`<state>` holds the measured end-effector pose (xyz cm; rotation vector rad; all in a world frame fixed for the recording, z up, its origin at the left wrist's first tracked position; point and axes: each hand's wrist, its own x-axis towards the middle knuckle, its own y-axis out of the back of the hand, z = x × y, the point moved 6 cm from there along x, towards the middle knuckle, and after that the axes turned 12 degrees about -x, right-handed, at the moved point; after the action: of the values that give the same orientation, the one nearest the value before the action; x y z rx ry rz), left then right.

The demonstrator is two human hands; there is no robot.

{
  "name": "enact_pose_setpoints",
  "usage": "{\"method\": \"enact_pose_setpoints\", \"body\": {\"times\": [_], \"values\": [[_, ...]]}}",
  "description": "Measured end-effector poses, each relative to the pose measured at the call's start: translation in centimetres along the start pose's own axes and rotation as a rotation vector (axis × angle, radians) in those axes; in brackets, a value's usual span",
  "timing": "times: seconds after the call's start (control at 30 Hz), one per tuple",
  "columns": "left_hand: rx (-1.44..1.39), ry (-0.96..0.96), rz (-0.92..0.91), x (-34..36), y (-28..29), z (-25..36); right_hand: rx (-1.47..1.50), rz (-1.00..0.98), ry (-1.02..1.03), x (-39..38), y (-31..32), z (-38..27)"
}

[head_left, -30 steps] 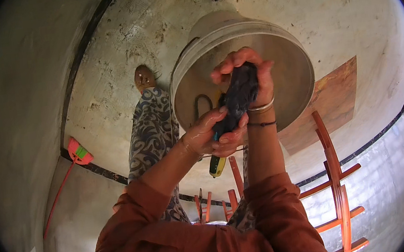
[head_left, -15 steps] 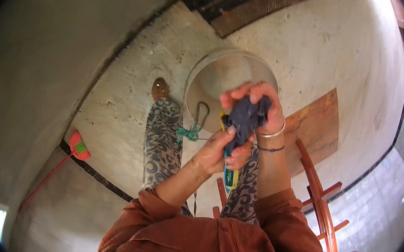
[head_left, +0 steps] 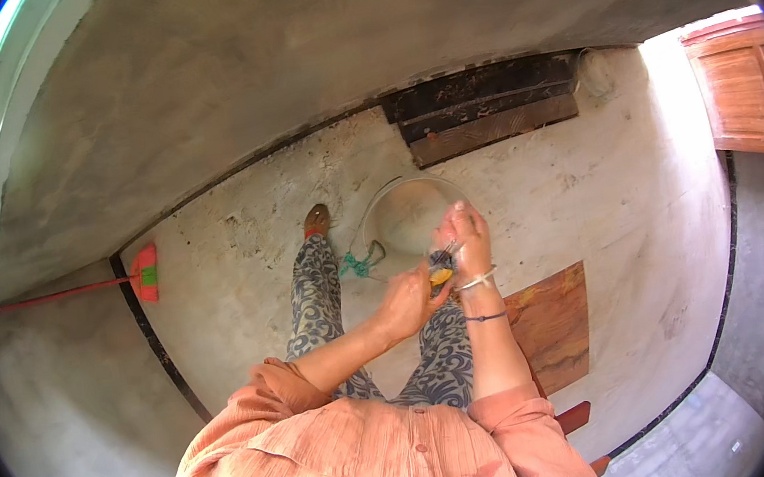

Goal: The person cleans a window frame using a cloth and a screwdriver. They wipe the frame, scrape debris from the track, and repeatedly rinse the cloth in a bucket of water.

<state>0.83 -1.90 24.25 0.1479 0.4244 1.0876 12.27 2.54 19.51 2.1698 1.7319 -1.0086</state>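
Observation:
My left hand [head_left: 408, 303] is closed round a small bundle with a yellow part [head_left: 441, 276] and a crumpled dark part [head_left: 441, 258], likely cloth. Right beside it, my right hand [head_left: 469, 238] touches the dark part. Its fingers point forward, held close together and smeared by motion, so their grip is unclear. A pale bangle [head_left: 476, 280] and a dark cord [head_left: 485, 318] circle my right wrist. Both hands are over the near edge of a wide pale tub [head_left: 397, 207]. A tangle of green cord [head_left: 361, 262] hangs at the tub's left side.
Dark boards [head_left: 490, 113] lie along the far wall. A brown patterned panel [head_left: 556, 322] is on the floor to the right, near reddish wooden furniture [head_left: 574, 417]. On the left lies a pink and green broom [head_left: 146, 273]. A wooden cabinet [head_left: 742, 89] stands far right.
The view has tilted up, showing more wall, a window and the cabinet. The dark cloth, earlier bunched large in both hands, now shows much less. My right hand's fingers have straightened forward.

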Motion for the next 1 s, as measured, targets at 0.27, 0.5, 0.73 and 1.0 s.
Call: {"method": "enact_pose_setpoints", "body": {"times": [0.27, 0.5, 0.73, 1.0], "values": [[0.203, -0.001, -0.023, -0.7, -0.2, 0.6, -0.337, 0.07, -0.056, 0.0, 0.4, 0.1], [0.115, 0.013, 0.095, -1.1, 2.3, 5.1, -0.023, 0.083, -0.006, -2.9, 0.6, -2.5], [-1.388, 0.503, -0.504, -2.5, 4.3, 10.3, 0.414, -0.274, 0.442, -9.1, -0.9, -13.4], [-1.971, 0.359, -0.933, -3.5, 4.0, 18.8, 0.138, -0.789, 0.949, -15.6, -8.1, -23.7]]}}
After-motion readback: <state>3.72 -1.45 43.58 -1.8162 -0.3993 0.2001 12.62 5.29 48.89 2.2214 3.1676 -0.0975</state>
